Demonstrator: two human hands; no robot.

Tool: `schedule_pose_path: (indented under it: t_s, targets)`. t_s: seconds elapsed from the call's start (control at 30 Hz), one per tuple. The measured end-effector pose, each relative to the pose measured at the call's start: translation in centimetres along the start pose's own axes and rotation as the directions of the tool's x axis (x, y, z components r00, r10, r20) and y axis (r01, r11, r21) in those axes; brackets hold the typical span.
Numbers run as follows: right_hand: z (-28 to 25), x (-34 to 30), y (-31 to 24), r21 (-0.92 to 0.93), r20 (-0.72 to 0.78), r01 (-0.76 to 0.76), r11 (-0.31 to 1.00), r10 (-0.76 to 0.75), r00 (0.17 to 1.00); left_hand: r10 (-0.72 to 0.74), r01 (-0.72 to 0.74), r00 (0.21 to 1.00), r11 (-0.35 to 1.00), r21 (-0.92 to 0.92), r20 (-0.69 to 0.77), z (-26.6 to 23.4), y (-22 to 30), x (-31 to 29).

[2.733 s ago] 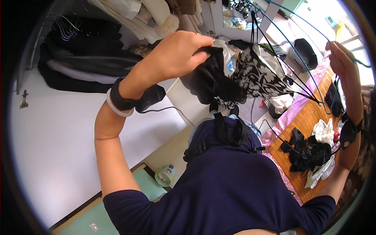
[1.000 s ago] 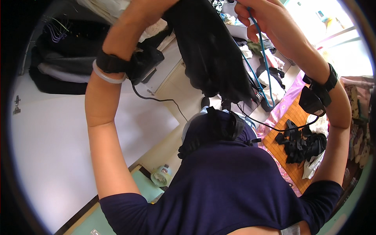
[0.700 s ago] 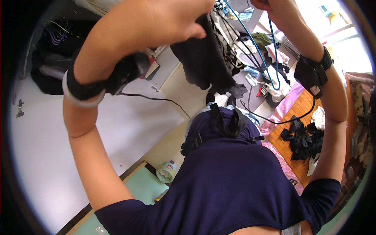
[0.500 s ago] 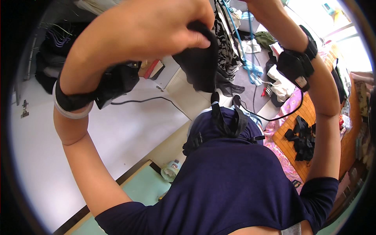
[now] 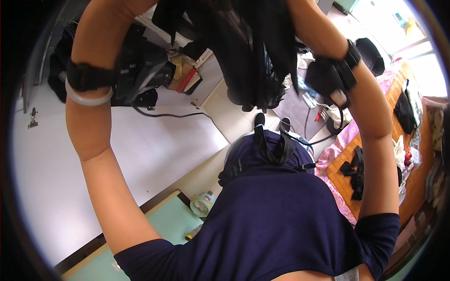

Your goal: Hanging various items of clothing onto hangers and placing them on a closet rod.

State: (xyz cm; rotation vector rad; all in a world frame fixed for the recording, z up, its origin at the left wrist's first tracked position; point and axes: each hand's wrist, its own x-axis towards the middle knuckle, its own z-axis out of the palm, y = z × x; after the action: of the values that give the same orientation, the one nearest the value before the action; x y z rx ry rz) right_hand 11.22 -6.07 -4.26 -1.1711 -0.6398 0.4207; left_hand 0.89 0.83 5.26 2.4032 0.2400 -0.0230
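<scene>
A bunch of black cloth [image 5: 253, 56] hangs at the top middle, its dark strips falling between my two raised arms. Only the edge of my left hand [image 5: 140, 5] shows at the upper border, left of the cloth; its fingers are out of the picture. My right forearm [image 5: 323, 33] rises along the cloth's right side, and the hand beyond it is cut off by the top edge. What either hand grips cannot be seen. Black devices are strapped to both forearms, and a pale ring circles the left one.
A white cabinet surface [image 5: 140, 140] spans the left, with books [image 5: 187, 80] at its far end. To the right, an orange-brown mat [image 5: 342, 173] bears black and white clothes. More clothes lie on the grey floor mat [image 5: 300, 112]. A black cable [image 5: 173, 115] runs from the left device.
My left hand, which pinched a black cloth near the top middle, has moved up and left, mostly out of view. A larger bunch of black cloth now hangs there, covering the patterned fabric.
</scene>
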Motion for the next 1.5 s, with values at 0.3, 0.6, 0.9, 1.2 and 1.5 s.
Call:
schedule_pose_path:
  t_s: [0.3, 0.6, 0.9, 1.2, 1.5]
  targets:
    - [-3.1, -4.1, -0.1, 0.051, 0.435, -0.171, 0.984, 0.132, 0.891, 0.060, -0.108, 0.960, 0.980, -0.166, -0.273, -4.6, -6.8, 1.6]
    - [-7.3, -5.2, -3.2, -0.150, 0.350, -0.171, 0.974, 0.214, 0.912, 0.093, -0.133, 0.955, 0.983, -0.129, -0.280, -6.6, -9.3, 1.9]
    - [-9.5, -2.9, -8.0, -0.424, 0.354, -0.226, 0.877, 0.391, 0.849, 0.058, -0.069, 0.974, 0.997, -0.041, -0.219, -5.1, -13.1, -0.7]
    - [-12.7, -1.6, -8.8, -0.599, 0.452, -0.028, 0.800, 0.368, 0.813, -0.069, 0.048, 0.991, 0.984, -0.171, -0.115, -4.1, -14.5, -1.8]
    - [-18.3, -1.0, -10.3, -0.623, 0.425, 0.003, 0.782, 0.335, 0.841, 0.109, -0.093, 0.993, 0.963, -0.253, 0.049, -3.2, -14.2, -1.2]
